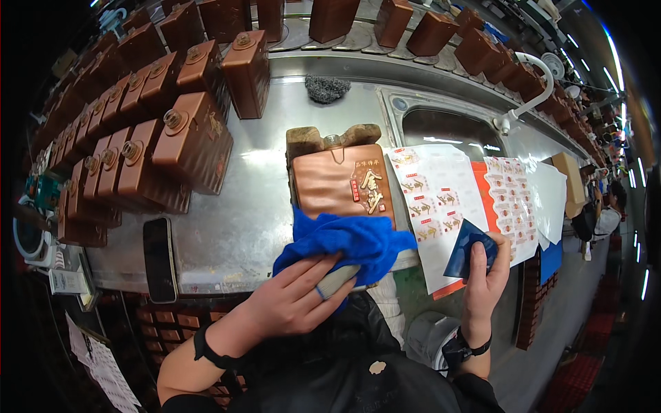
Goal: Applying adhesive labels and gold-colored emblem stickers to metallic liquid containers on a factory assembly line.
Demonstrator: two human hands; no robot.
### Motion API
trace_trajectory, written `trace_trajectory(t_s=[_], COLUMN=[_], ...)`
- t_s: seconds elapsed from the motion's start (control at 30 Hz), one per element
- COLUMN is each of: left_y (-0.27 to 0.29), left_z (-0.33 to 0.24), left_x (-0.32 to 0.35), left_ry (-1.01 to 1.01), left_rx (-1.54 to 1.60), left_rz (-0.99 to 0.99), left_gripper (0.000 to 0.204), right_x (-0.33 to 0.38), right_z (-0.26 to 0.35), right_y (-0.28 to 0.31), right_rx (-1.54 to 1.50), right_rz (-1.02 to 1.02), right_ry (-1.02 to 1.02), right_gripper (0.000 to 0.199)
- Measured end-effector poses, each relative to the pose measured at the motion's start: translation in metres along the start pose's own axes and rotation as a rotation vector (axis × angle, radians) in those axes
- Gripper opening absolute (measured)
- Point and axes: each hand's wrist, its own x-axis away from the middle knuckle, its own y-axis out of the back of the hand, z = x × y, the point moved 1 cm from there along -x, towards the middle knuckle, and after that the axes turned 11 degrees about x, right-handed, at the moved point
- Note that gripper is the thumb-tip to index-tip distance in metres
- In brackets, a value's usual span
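A copper-brown square bottle (330, 177) lies flat in a worn holder (303, 141), its clear neck pointing away from me. Raised gold and red lettering decorates the right part of its face. My left hand (296, 296) is closed on a bunched blue cloth (344, 241), which covers the near edge of the bottle. One finger of that hand wears a greyish cover. In my right hand (487, 275) is a thin dark blue four-sided piece (468, 249), pinched between thumb and fingers over the sticker sheets. White sheets with red and gold stickers (441, 199) lie right of the bottle.
Several brown bottles (196, 141) stand in rows on the left, near a phone (160, 260). Beyond the bottle sits a dark scouring pad (327, 88). A sink (451, 127) with a white faucet (544, 86) is at the right. More bottles line the conveyor (358, 45) behind.
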Motion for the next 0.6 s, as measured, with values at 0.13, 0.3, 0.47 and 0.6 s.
trace_trajectory(t_s=[0.13,0.3,0.47,0.6], left_y=[0.005,-0.008,0.008,0.017], left_z=[0.003,0.010,0.007,0.005], left_x=[-0.012,-0.025,-0.001,0.001], left_ry=[0.025,-0.013,-0.013,0.027], left_rx=[0.011,0.047,-0.016,-0.052], left_rz=[0.017,0.022,0.041,0.054], left_gripper=[0.027,0.031,0.029,0.028], right_x=[0.000,-0.001,-0.003,-0.002], right_z=[-0.004,0.003,0.004,0.003], right_y=[-0.003,-0.011,-0.008,-0.008], right_rx=[-0.024,0.016,-0.051,-0.055], right_rz=[0.013,0.009,0.015,0.085], right_ry=[-0.021,0.073,0.055,-0.039], right_gripper=[0.013,0.013,0.014,0.015])
